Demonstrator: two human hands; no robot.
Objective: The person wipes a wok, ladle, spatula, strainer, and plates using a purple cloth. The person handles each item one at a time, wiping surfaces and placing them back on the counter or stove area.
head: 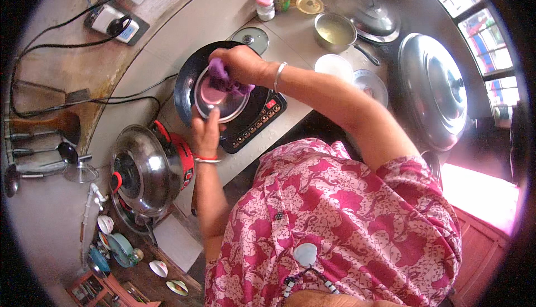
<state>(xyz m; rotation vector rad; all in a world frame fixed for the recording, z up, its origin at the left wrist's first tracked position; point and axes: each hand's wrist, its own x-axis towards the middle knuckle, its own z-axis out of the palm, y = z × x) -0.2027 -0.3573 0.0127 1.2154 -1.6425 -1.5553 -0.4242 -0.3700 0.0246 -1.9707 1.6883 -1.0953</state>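
Note:
My right hand (245,66) grips a bunched purple cloth (217,70), which lies against the inside of a shallow round metal dish (197,93). My left hand (206,133) holds the near rim of that dish, thumb on top. A pink patch, perhaps a reflection, shows in the dish. Both hands are over a black wok (182,85); whether the dish touches it cannot be told. Beneath is a black induction cooker (255,123) with a lit red display.
A glass lid (256,39) lies behind the wok. Rightward stand a saucepan (335,33) of yellowish liquid, a white bowl (333,67) and a large domed metal lid (433,91). A lidded pot (144,169) sits left. Power cords (63,46) hang along the wall.

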